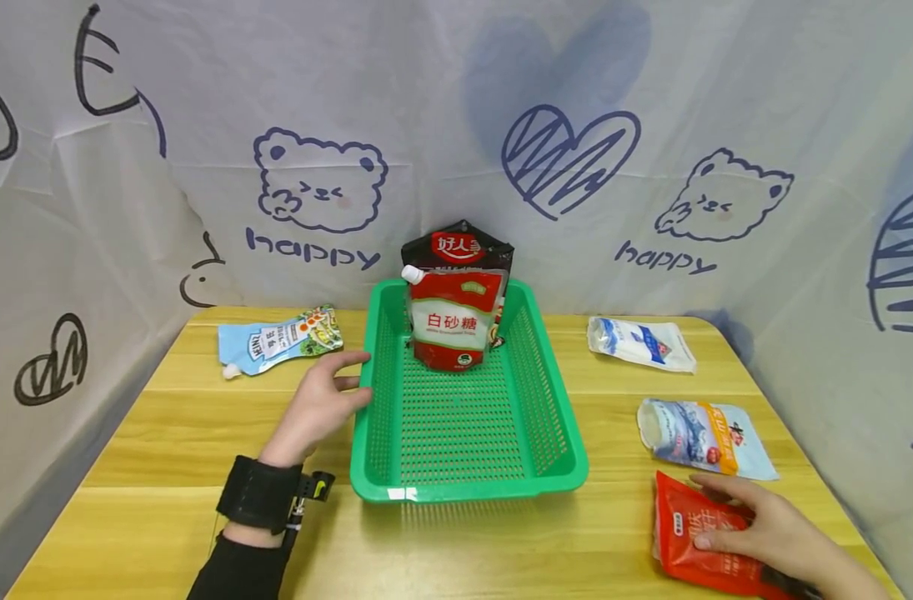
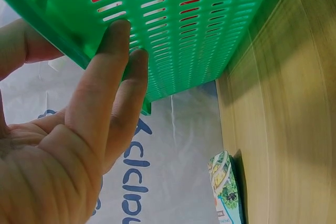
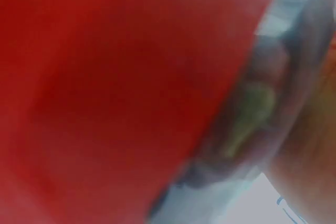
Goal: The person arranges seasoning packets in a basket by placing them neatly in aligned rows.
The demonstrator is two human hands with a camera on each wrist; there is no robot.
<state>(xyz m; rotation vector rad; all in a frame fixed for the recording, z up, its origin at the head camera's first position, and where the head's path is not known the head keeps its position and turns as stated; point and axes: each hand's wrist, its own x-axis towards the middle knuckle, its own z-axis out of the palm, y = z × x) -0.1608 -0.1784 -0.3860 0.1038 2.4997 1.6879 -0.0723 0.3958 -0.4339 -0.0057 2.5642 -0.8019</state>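
Note:
At the left side of the green basket [image 1: 564, 400], my left hand [image 1: 324, 408] holds the rim. In the left wrist view, two fingers [image 2: 100, 87] lie against the outside of its slotted wall, while another digit passes behind the rim. At the front right, my right hand [image 1: 771, 525] grips a red food packet [image 1: 689, 533], thumb on its printed face. That packet's red surface [image 3: 121, 93] fills much of the right wrist view, blurred. Inside the basket's far end, a red-and-white spouted sugar pouch [image 1: 456, 321] leans before a black packet [image 1: 456, 246].
Left of the basket lies a light-blue Heinz spouted pouch [image 1: 279, 340]. To the right are a white-and-blue pouch [image 1: 644, 343] and, nearer, a blue-and-orange pouch [image 1: 707, 437] just beyond the red packet. White cloth [image 1: 441, 100] with drawings hangs behind the wooden table [image 1: 163, 450].

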